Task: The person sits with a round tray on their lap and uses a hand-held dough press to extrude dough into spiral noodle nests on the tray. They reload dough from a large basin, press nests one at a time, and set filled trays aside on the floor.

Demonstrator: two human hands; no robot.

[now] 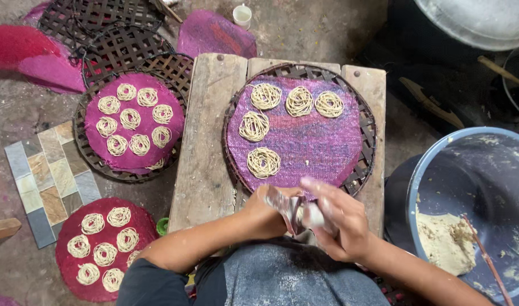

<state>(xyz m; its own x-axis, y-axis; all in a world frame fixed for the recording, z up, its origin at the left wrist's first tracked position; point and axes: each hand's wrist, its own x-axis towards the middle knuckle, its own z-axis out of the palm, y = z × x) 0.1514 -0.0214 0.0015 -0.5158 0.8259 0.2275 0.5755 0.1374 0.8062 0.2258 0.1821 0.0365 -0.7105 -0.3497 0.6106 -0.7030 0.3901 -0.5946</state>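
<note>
Fingers (327, 195) of both hands clamp the metal press (296, 212) at the near rim of the woven tray (361, 122) on the counter (205, 164). Best kept vertical, coils (263, 162) spaced evenly.

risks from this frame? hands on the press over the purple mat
1. Both hands, left hand and right hand, grip the metal press right at the near rim of the woven tray; a coil laid there may hang off the purple mat.
2. The noodle coil lies close to the hands and could get smeared.
3. The tray nearly spans the wooden stool; a nudge might tip it.
</note>
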